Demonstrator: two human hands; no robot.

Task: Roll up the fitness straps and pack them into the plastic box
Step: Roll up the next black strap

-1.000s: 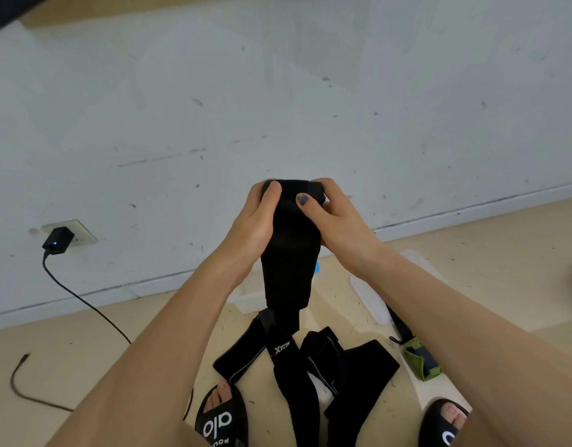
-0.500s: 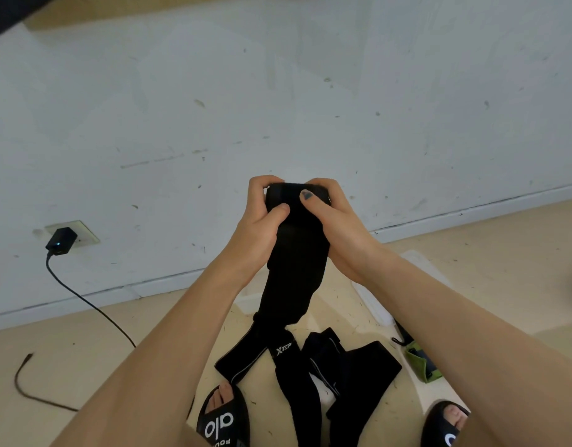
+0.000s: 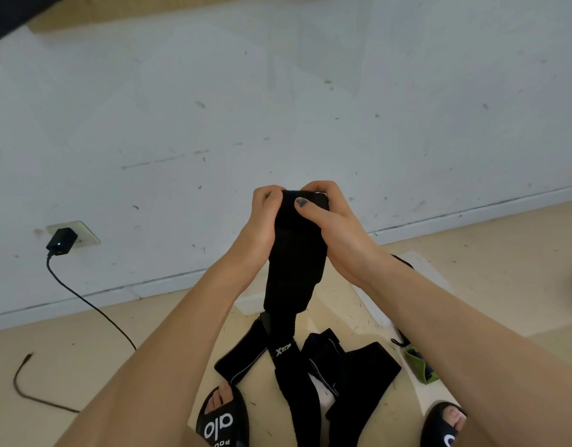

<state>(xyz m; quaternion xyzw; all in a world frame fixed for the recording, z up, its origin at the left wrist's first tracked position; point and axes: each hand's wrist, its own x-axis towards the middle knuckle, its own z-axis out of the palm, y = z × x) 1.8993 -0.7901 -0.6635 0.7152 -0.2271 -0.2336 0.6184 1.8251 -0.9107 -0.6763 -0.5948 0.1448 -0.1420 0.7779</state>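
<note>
Head view: left hand [image 3: 262, 221], right hand [image 3: 329, 221] fingers curled round rolled strap [image 3: 294, 262] top; tail hangs below.

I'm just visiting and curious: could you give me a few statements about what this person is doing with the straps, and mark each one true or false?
1. Both hands grip the top of one black strap. True: the left hand and right hand curl round its rolled top end.
2. The strap is fully rolled. False: a long tail hangs down to the floor.
3. More black straps lie on the floor between the sandals. True.
4. The charger lies unplugged on the floor. False: it sits in the wall socket.
5. The held strap is bright green. False: it is black.
</note>
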